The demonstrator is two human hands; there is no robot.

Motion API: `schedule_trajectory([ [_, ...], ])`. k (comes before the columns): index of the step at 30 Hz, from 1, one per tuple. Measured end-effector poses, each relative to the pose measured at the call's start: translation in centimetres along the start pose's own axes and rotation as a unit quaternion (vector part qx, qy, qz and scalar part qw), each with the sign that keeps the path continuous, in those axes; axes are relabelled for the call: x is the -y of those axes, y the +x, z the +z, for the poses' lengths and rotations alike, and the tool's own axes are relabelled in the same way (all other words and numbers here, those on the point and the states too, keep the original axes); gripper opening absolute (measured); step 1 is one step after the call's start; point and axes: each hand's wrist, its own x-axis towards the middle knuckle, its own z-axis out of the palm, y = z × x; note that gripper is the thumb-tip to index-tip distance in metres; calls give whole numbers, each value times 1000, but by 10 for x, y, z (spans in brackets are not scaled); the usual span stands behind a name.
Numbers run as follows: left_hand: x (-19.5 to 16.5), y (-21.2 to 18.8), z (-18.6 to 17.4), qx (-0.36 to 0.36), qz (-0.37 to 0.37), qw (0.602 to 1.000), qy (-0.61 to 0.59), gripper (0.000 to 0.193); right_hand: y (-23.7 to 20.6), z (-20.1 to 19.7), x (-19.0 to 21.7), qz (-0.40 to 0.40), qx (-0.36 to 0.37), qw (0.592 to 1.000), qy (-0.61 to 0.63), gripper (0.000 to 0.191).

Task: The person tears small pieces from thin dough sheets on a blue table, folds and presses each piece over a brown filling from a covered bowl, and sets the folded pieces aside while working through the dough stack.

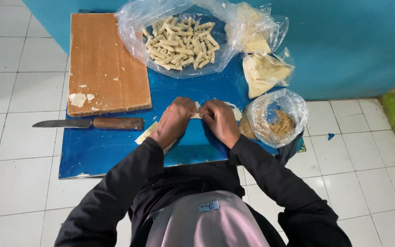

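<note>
**A:** What are the hands on?

**B:** Both press down on a pale wrapper [196, 111] lying on the blue mat [115, 151]. The left hand [174, 121] has its fingers curled over the wrapper's left end, the right hand [220, 120] is curled over the right end, fingertips nearly meeting in the middle. Only a small white patch of the wrapper shows between them; the rest is hidden under the knuckles.

**A:** So each is gripping it?

**B:** Pinching and pressing it, yes, neither is loose.

**A:** What lies around?

**B:** Just right of the right hand, an open clear bag of brown crumbly filling [282, 122]. Behind it, two bags of pale sheets [264, 71]. Straight ahead of the hands, a clear bag holding a heap of finished rolls [179, 43]. To the left, a wooden board [104, 59] with a few pale scraps on it, and just in front of the board a knife [90, 123] with a wooden handle, blade pointing left. A pale strip [146, 132] peeks out beside the left wrist.

**A:** Anything blocking?

**B:** The filling bag sits touching close to the right wrist; the knife is near the left hand but apart from it.
</note>
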Motion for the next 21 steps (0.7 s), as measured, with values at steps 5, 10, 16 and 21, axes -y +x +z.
schedule_trajectory([
  [5, -3, 5, -3, 26, -3, 1000, 17, 8, -8, -1, 4, -108, -36, 991, -75, 8],
  [10, -9, 3, -8, 36, -23, 998, -42, 14, -5, -3, 6, -125, -21, 988, -91, 10],
  [16, -4, 9, -7, 49, -60, 994, -74, 13, -3, -3, 3, -133, -24, 988, -70, 14],
  [21, 5, 12, -11, 73, -73, 991, -84, 19, 0, -2, 0, -127, -18, 987, -97, 12],
])
